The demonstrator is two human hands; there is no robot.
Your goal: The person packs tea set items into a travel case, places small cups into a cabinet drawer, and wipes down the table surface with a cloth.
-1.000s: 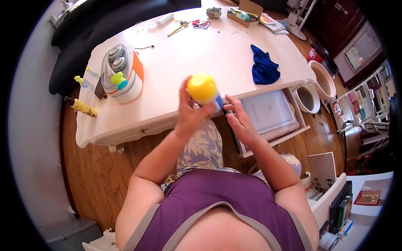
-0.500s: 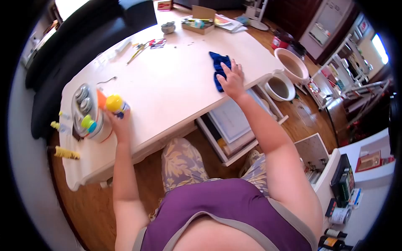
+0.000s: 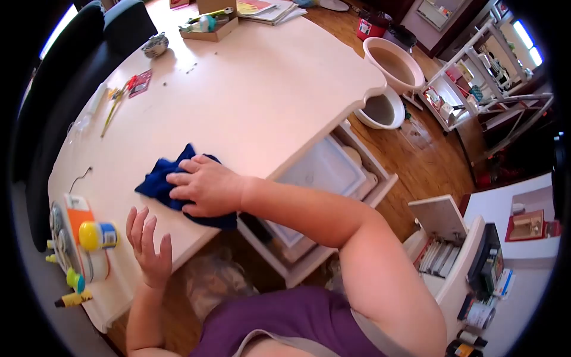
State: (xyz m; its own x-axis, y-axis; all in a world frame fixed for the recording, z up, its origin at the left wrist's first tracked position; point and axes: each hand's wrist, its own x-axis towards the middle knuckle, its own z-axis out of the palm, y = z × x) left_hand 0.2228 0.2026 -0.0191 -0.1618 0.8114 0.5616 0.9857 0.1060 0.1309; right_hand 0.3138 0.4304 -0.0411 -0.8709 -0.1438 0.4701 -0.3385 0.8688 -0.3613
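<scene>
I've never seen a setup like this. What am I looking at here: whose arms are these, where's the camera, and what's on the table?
There's no machine here: these are a person's own bare arms. The camera is worn on the head, looking forward and down, and its view looks rounded, with dark corners.

The right hand rests on a dark blue cloth on the pale table, its fingers spread. The left hand is raised and open, holding nothing.

Near the left hand is a yellow-topped container, beside a white-and-orange container. Farther off are a small patterned jar, an open cardboard box and some papers. Below the tabletop, a drawer stands open.
</scene>
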